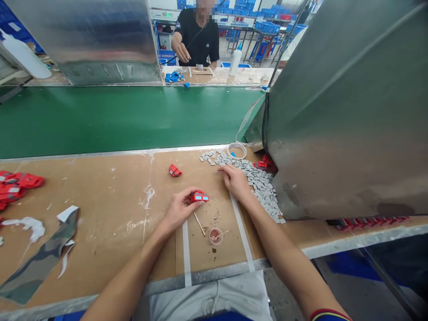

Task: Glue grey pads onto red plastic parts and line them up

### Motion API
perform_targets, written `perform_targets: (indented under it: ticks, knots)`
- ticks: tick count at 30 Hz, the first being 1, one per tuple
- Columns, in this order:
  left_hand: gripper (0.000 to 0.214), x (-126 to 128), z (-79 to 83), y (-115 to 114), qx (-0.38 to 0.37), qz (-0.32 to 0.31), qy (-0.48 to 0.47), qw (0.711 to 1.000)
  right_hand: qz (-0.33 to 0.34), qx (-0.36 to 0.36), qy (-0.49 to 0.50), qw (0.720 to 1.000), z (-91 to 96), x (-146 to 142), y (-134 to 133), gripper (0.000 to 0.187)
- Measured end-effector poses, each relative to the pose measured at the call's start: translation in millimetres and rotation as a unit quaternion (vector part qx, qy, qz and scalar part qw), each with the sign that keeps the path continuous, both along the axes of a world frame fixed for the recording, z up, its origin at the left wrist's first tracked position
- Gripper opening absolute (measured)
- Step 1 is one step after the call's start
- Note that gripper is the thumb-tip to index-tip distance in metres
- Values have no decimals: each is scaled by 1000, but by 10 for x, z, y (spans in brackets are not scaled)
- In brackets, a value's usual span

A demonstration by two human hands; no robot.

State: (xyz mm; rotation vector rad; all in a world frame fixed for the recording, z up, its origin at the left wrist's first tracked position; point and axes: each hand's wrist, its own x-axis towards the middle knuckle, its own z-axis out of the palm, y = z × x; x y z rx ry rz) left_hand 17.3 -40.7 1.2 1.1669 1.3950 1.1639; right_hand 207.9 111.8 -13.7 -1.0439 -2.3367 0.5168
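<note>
My left hand (pixel 179 207) is closed around a small red toy vehicle part (pixel 199 196) with pale blue windows facing me. To its right, my right hand (pixel 234 180) is pinched at the left edge of a pile of small flat grey pieces (pixel 259 180). Whatever lies between those fingertips is too small to make out. A second red part (pixel 174 170) rests on the cardboard beyond my left hand. Nearer to me are a small cup (pixel 216 236) with a stick in it and a loose wooden stick (pixel 199 224).
A tape roll (pixel 236 151) lies behind the pile. More red parts (pixel 20 185) and a camouflage strip (pixel 43 258) are at left. A metal panel (pixel 344 111) bounds the right side. Across the green belt (pixel 133 116) sits another person (pixel 197 38) near a white bottle (pixel 236 59).
</note>
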Motion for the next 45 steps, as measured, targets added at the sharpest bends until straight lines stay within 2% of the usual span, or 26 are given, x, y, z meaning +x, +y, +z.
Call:
perform_targets:
  ticks: [2, 4, 7, 9, 13, 17, 20, 25, 29, 36, 38, 42, 45]
  knots:
    - [45, 5, 12, -8, -6, -14, -35, 999, 7, -54, 46, 997, 39, 24, -73, 21]
    - [52, 9, 9, -13, -9, -29, -59, 998, 6, -151, 107, 983, 71, 36, -150, 20]
    - [57, 12, -12, -15, -6, -48, -86, 995, 0, -284, 198, 938, 142, 37, -247, 26]
    - [60, 10, -21, -16, -8, -52, -114, 992, 1, -328, 243, 913, 221, 36, -301, 28]
    - [52, 1, -21, -15, -31, -42, -154, 987, 43, -381, 275, 882, 410, 48, -420, 29]
    - [41, -3, -31, 14, -26, -52, -152, 987, 115, -385, 253, 880, 510, 41, -537, 19]
    - [39, -5, -46, 43, -16, -54, -143, 988, 141, -394, 248, 874, 467, -2, -589, 18]
    - [40, -14, -56, 60, -14, -48, -98, 994, 102, -437, 264, 854, 305, -84, -631, 22]
    - [37, -18, -73, 52, -11, -53, -70, 996, 99, -439, 241, 860, 300, -74, -632, 20]
    - [31, 7, -99, 23, 2, -63, 23, 998, 145, -432, 177, 872, 315, -5, -573, 17]
    - [29, 19, -90, 13, 15, -57, 36, 998, 127, -394, 157, 897, 321, -16, -592, 13]
    - [26, 34, -63, -3, 32, -59, 69, 995, 117, -267, 94, 952, 380, -34, -674, 14]
    - [24, 38, -49, -15, 32, -60, 92, 993, 112, -219, 67, 967, 408, -31, -733, 15]
